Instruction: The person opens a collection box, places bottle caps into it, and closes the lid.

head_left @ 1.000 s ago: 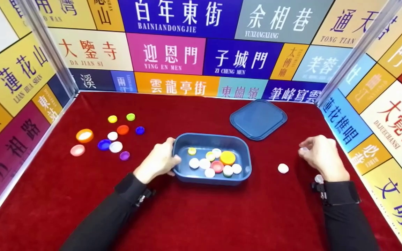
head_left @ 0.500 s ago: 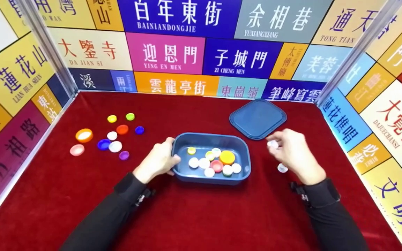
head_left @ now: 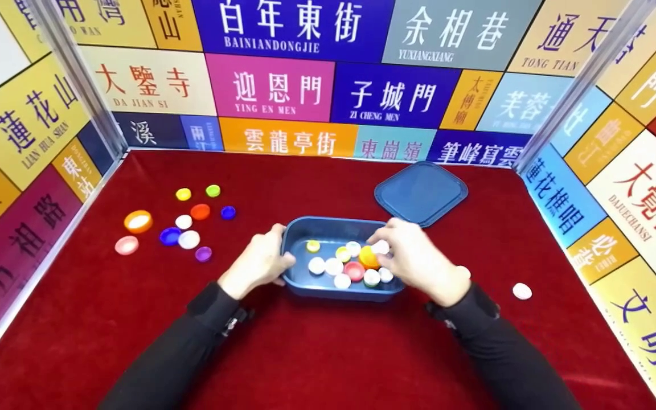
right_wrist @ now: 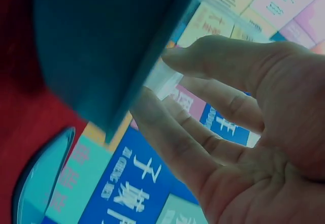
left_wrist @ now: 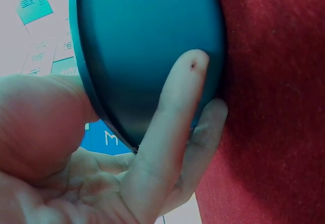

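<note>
A blue-grey plastic box [head_left: 328, 292] stands on the red cloth with several bottle caps inside, among them an orange cap [head_left: 368, 257], a red cap [head_left: 354, 271] and some white ones. My left hand [head_left: 255, 263] grips its left end. In the left wrist view the thumb hooks over the rim while fingers [left_wrist: 175, 107] lie along the outer wall. Over the box's right end, my right hand [head_left: 419, 259] pinches a white cap [head_left: 381, 247] between thumb and finger. The right wrist view shows this whitish cap [right_wrist: 163, 79] just beyond the box rim.
A blue lid [head_left: 422, 191] lies behind the box to the right. One white cap [head_left: 522, 291] rests at the right; another white cap [head_left: 464, 271] is partly hidden by the right wrist. Several caps lie at the left, including a purple cap [head_left: 203, 254] and an orange one [head_left: 138, 221].
My right hand has picked up a white cap at the right and carried it leftward over the box. The left hand has kept its grip on the box's left end.
</note>
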A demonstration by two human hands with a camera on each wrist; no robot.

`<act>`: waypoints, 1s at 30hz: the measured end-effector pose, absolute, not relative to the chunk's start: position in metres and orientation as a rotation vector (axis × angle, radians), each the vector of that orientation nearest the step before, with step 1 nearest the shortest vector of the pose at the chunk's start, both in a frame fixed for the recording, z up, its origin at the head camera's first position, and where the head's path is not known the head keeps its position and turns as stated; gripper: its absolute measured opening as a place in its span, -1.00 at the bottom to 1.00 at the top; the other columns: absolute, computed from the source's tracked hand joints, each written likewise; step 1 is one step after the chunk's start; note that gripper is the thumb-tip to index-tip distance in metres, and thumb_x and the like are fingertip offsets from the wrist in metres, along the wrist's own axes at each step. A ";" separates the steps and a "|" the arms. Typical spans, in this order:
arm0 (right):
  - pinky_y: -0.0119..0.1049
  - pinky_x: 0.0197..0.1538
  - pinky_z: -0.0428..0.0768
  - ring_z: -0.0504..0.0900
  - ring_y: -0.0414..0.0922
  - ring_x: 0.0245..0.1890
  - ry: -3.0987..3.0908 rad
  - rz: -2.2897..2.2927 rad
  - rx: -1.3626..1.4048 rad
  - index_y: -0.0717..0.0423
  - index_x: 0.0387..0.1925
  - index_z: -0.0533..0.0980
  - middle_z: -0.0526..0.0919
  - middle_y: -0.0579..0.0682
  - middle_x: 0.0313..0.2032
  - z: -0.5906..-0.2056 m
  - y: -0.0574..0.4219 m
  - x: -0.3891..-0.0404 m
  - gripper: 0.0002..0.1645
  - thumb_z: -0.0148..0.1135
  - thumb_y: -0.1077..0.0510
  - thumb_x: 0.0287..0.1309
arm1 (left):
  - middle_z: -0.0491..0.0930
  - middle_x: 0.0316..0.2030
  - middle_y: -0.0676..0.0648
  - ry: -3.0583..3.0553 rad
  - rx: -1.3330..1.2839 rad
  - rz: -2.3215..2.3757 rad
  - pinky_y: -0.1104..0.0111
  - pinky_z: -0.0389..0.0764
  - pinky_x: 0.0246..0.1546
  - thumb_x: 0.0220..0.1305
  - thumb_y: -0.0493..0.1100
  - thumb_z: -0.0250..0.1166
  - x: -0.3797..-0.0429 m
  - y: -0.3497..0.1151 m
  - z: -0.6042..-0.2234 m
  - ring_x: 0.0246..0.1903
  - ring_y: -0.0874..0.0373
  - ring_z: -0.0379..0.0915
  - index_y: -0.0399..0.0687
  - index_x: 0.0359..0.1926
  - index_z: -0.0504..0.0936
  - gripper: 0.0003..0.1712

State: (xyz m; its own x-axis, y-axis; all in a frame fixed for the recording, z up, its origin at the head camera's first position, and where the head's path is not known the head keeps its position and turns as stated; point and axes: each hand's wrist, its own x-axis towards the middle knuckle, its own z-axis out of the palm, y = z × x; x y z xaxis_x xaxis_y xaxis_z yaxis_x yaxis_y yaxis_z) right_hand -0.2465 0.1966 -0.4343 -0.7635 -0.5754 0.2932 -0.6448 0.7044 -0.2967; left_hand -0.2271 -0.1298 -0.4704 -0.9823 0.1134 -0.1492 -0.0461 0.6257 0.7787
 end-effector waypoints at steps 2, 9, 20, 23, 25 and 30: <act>0.09 0.02 0.85 0.77 0.12 -0.10 -2.751 0.544 1.027 0.25 0.01 0.87 0.84 0.21 -0.13 -0.438 0.189 -0.245 -0.70 0.70 0.29 0.25 | 0.74 0.26 -0.45 2.659 0.055 1.284 0.10 0.96 -0.37 0.48 -0.35 0.39 -0.227 -0.130 -0.471 -0.34 -0.05 0.91 -0.26 0.58 0.41 -0.29; 0.03 0.00 0.83 0.74 0.07 -0.12 -2.837 0.464 1.111 0.21 0.00 0.87 0.87 0.17 -0.14 -0.446 0.169 -0.242 -0.76 0.67 0.28 0.31 | 0.76 0.21 -0.46 2.679 0.087 1.289 0.12 0.95 -0.40 0.49 -0.34 0.38 -0.228 -0.130 -0.471 -0.38 -0.06 0.90 -0.27 0.56 0.43 -0.31; -0.08 -0.08 0.81 0.69 0.03 -0.14 -2.869 0.511 1.097 0.20 0.08 0.85 0.84 0.22 -0.10 -0.445 0.165 -0.239 -0.70 0.66 0.22 0.38 | 0.78 0.15 -0.47 2.680 0.114 1.323 0.09 0.95 -0.42 0.47 -0.35 0.36 -0.226 -0.132 -0.471 -0.40 -0.09 0.92 -0.29 0.52 0.45 -0.35; -0.08 -0.08 0.84 0.70 0.03 -0.14 -2.868 0.536 1.081 0.21 0.09 0.85 0.83 0.23 -0.10 -0.445 0.167 -0.239 -0.69 0.66 0.22 0.38 | 0.79 0.14 -0.47 2.676 0.114 1.337 0.09 0.95 -0.43 0.46 -0.36 0.36 -0.226 -0.131 -0.471 -0.40 -0.10 0.92 -0.30 0.51 0.46 -0.36; -0.06 -0.06 0.87 0.71 0.04 -0.13 -2.857 0.542 1.075 0.21 0.08 0.85 0.82 0.22 -0.10 -0.445 0.168 -0.239 -0.69 0.67 0.22 0.37 | 0.79 0.15 -0.47 2.671 0.110 1.338 0.09 0.95 -0.43 0.47 -0.36 0.36 -0.226 -0.130 -0.470 -0.39 -0.10 0.92 -0.30 0.52 0.46 -0.35; 0.00 0.01 0.89 0.75 0.07 -0.09 -2.799 0.562 1.070 0.22 0.05 0.85 0.80 0.20 -0.12 -0.444 0.172 -0.239 -0.70 0.68 0.26 0.33 | 0.77 0.18 -0.47 2.664 0.098 1.326 0.10 0.95 -0.42 0.48 -0.36 0.38 -0.227 -0.129 -0.469 -0.38 -0.09 0.92 -0.29 0.55 0.44 -0.32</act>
State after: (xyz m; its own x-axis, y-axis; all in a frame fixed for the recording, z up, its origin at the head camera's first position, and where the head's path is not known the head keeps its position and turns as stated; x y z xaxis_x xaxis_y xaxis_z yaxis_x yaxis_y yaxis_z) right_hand -0.2391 0.1716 -0.4442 -0.7499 -0.6260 0.2141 -0.6601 0.6864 -0.3051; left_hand -0.2270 -0.1293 -0.4694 -0.9844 0.1311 -0.1171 -0.0143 0.6041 0.7968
